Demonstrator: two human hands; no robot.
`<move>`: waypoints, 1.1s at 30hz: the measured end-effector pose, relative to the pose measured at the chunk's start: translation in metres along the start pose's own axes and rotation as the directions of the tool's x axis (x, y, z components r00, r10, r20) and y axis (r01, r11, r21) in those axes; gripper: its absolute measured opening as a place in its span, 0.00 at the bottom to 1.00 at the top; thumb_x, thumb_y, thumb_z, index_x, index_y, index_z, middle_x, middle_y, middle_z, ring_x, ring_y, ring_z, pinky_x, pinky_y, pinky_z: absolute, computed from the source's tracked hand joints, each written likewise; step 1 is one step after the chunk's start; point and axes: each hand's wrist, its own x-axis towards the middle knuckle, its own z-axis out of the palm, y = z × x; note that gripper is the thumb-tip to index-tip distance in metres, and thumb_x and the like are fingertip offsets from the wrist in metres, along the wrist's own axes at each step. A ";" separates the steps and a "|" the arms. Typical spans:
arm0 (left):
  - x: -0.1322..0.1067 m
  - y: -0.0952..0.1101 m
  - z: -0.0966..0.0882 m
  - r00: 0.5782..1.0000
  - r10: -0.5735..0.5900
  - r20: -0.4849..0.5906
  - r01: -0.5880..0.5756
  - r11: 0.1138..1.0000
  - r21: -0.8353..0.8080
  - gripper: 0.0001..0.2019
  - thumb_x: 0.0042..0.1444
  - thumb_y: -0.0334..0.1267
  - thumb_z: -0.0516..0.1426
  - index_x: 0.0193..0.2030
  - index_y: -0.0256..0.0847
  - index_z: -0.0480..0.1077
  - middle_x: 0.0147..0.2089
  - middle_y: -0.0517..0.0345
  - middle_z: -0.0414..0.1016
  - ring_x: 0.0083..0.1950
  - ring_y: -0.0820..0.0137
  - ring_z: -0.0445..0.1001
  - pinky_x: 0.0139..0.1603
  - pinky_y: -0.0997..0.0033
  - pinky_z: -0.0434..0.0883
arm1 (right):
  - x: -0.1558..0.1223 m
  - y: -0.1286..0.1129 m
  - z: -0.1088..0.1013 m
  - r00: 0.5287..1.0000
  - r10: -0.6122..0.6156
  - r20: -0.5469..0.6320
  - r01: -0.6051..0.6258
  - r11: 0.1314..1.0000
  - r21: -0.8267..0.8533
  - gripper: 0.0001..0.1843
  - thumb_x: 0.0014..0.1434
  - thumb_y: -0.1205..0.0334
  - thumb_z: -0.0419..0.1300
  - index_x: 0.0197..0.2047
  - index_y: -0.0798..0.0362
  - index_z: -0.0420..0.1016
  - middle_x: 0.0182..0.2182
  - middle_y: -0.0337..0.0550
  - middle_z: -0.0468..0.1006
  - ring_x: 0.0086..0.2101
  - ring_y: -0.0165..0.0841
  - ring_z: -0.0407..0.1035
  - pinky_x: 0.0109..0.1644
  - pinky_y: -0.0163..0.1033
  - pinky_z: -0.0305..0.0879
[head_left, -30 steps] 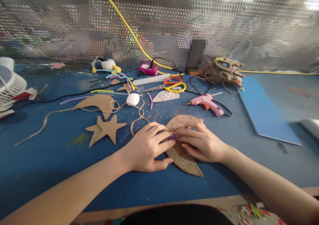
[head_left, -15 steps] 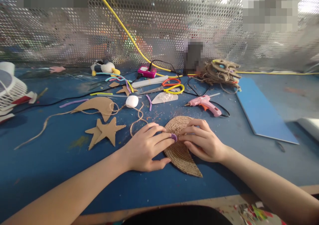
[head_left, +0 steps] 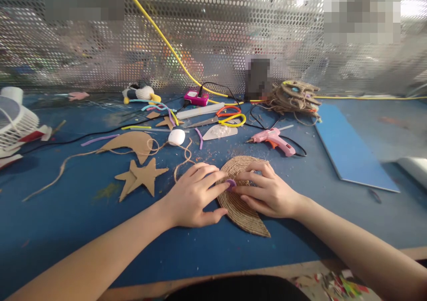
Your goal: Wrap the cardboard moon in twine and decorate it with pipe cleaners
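The bench (head_left: 150, 256) is carrying a twine-covered crescent (head_left: 248, 218) near its front edge. On it the left hand (head_left: 198, 194) is resting with fingers spread, the right hand (head_left: 270, 190) with fingers curved, its grip unclear; both are touching a purple piece (head_left: 231, 184).

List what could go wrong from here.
1. The small purple piece, at the fingertips of the left hand and right hand, might slip or end up crooked on the ridged twine crescent.
2. The pink glue gun lies just beyond the crescent; if it is hot, which I can't tell, a stray hand could get burned.
3. Loose twine loops beside the left hand and might snag.
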 end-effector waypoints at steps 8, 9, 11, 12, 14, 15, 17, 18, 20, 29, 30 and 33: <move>0.000 0.001 0.000 0.998 -0.029 0.053 0.030 0.999 -0.031 0.23 0.61 0.48 0.56 0.58 0.37 0.72 0.59 0.45 0.74 0.59 0.52 0.67 0.60 0.48 0.65 | 0.002 -0.001 -0.001 0.999 0.018 0.027 -0.019 0.999 0.033 0.16 0.63 0.66 0.59 0.54 0.51 0.76 0.54 0.48 0.76 0.53 0.44 0.60 0.56 0.52 0.62; 0.000 0.001 0.000 0.998 -0.028 0.055 0.029 0.999 -0.035 0.24 0.61 0.48 0.56 0.58 0.36 0.71 0.59 0.45 0.74 0.59 0.52 0.68 0.60 0.48 0.65 | 0.002 -0.002 -0.001 0.999 0.018 0.033 -0.019 0.999 0.035 0.16 0.63 0.66 0.59 0.54 0.51 0.76 0.54 0.48 0.75 0.54 0.44 0.60 0.56 0.52 0.62; 0.000 0.000 0.001 0.998 -0.025 0.053 0.028 0.999 -0.042 0.25 0.61 0.49 0.56 0.59 0.35 0.71 0.59 0.45 0.74 0.59 0.52 0.68 0.60 0.49 0.64 | 0.002 -0.002 -0.001 0.999 0.013 0.036 -0.015 0.999 0.039 0.16 0.63 0.66 0.58 0.54 0.52 0.76 0.54 0.48 0.75 0.54 0.43 0.60 0.57 0.52 0.61; 0.000 0.000 0.001 0.998 -0.027 0.050 0.029 0.999 -0.046 0.25 0.61 0.49 0.56 0.59 0.34 0.70 0.59 0.44 0.74 0.59 0.52 0.68 0.60 0.49 0.65 | 0.002 -0.002 0.000 0.999 0.010 0.036 -0.011 0.999 0.039 0.16 0.64 0.66 0.58 0.55 0.52 0.75 0.54 0.48 0.76 0.54 0.43 0.60 0.58 0.52 0.61; 0.001 -0.001 0.002 0.998 -0.034 0.049 0.037 0.998 -0.054 0.26 0.62 0.50 0.55 0.59 0.33 0.70 0.58 0.43 0.74 0.59 0.53 0.68 0.60 0.50 0.65 | 0.002 -0.002 0.000 0.999 0.006 0.042 -0.007 0.999 0.033 0.17 0.64 0.65 0.58 0.55 0.52 0.75 0.54 0.48 0.75 0.54 0.43 0.60 0.58 0.52 0.61; 0.001 -0.002 0.002 0.998 -0.040 0.054 0.043 0.998 -0.055 0.26 0.62 0.50 0.55 0.59 0.33 0.69 0.58 0.43 0.74 0.59 0.53 0.68 0.60 0.50 0.65 | 0.002 -0.001 0.000 0.999 0.008 0.049 -0.009 1.000 0.028 0.17 0.64 0.65 0.58 0.55 0.52 0.75 0.54 0.48 0.75 0.54 0.44 0.60 0.57 0.52 0.62; 0.001 -0.002 0.003 0.997 -0.045 0.065 0.048 0.998 -0.051 0.26 0.62 0.49 0.55 0.60 0.32 0.69 0.59 0.43 0.73 0.59 0.53 0.67 0.60 0.50 0.65 | 0.002 -0.001 0.001 0.998 0.017 0.068 -0.018 1.000 0.018 0.17 0.63 0.65 0.59 0.55 0.51 0.75 0.56 0.47 0.74 0.54 0.44 0.59 0.57 0.52 0.62; 0.001 -0.003 0.003 0.997 -0.045 0.071 0.048 0.998 -0.048 0.26 0.62 0.49 0.55 0.60 0.32 0.69 0.59 0.43 0.73 0.59 0.52 0.67 0.60 0.49 0.65 | 0.002 -0.001 0.002 0.997 0.024 0.075 -0.025 1.000 0.013 0.17 0.63 0.64 0.59 0.55 0.50 0.75 0.56 0.47 0.74 0.55 0.44 0.60 0.57 0.52 0.62; 0.001 -0.003 0.003 0.995 -0.048 0.084 0.052 0.998 -0.043 0.26 0.62 0.49 0.55 0.60 0.33 0.69 0.61 0.44 0.72 0.59 0.52 0.67 0.60 0.48 0.64 | 0.001 -0.001 0.002 0.996 0.033 0.084 -0.034 0.999 0.006 0.17 0.64 0.64 0.59 0.55 0.49 0.75 0.58 0.47 0.73 0.55 0.44 0.60 0.57 0.52 0.62; 0.000 -0.002 -0.002 0.987 0.021 0.157 -0.007 0.996 -0.093 0.29 0.63 0.50 0.53 0.67 0.38 0.63 0.69 0.52 0.65 0.67 0.53 0.60 0.66 0.49 0.58 | -0.001 0.003 -0.010 0.972 0.088 -0.217 -0.056 0.987 0.152 0.22 0.66 0.70 0.50 0.61 0.52 0.68 0.50 0.50 0.76 0.51 0.42 0.63 0.56 0.53 0.62; 0.000 -0.002 -0.003 0.983 0.046 0.180 -0.027 0.994 -0.104 0.29 0.64 0.51 0.53 0.68 0.38 0.62 0.70 0.53 0.64 0.68 0.54 0.59 0.68 0.49 0.56 | -0.002 0.004 -0.012 0.967 0.102 -0.235 -0.068 0.987 0.149 0.23 0.65 0.72 0.50 0.62 0.52 0.68 0.50 0.50 0.76 0.50 0.42 0.64 0.55 0.53 0.62; 0.000 -0.001 -0.003 0.971 0.086 0.225 -0.063 0.992 -0.110 0.31 0.65 0.52 0.51 0.69 0.37 0.59 0.71 0.53 0.62 0.71 0.55 0.56 0.71 0.49 0.50 | -0.002 0.005 -0.013 0.965 0.117 -0.235 -0.087 0.987 0.136 0.24 0.64 0.74 0.51 0.62 0.51 0.67 0.49 0.49 0.77 0.49 0.41 0.63 0.54 0.52 0.63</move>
